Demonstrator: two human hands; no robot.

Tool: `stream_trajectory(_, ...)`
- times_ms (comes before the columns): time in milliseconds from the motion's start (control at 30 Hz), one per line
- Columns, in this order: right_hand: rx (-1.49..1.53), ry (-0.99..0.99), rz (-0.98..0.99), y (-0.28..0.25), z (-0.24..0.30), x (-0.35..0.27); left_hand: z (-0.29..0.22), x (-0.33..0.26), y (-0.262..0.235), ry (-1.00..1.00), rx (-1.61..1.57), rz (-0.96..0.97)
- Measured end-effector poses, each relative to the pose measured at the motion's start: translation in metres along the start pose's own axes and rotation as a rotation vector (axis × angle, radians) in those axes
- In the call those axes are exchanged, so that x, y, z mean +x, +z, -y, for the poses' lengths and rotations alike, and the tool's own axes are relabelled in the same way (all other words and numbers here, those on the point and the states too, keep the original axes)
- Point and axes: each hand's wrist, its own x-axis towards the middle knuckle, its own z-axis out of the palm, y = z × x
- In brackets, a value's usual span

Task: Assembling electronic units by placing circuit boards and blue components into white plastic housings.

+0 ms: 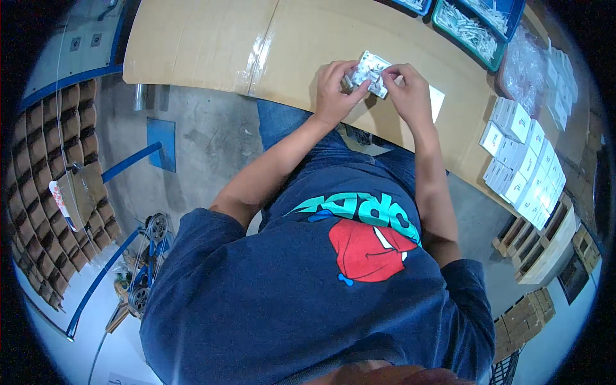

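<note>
Below the navy shirt (308, 301), both hands (372, 90) pinch one small white packet (371, 72) over the table (212, 45).

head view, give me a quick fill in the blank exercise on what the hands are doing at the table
1. Both the left hand and the right hand hold a small ____ carton.
2. The carton is held over a ____ coloured table.
3. The stacked white boxes lie on the person's ____ side.
4. The green bin holds many small ____ pieces.

Missing words: white; tan; right; white
</note>
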Motion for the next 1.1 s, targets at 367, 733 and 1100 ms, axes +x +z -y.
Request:
stream_trajectory(367, 0.098, -0.078, 0.153, 0.002, 0.018, 0.001, 0.000, -0.001, 0.000, -0.004, -0.040, 0.003)
stream_trajectory(733, 0.158, -0.010, 0.155, -0.004, 0.014, 0.000, -0.001, 0.001, 0.001, 0.022, -0.030, 0.009)
stream_trajectory(1100, -0.100, 0.077, -0.267, -0.060, -0.075, 0.060, -0.001, 0.001, 0.002, -0.016, -0.056, 0.052)
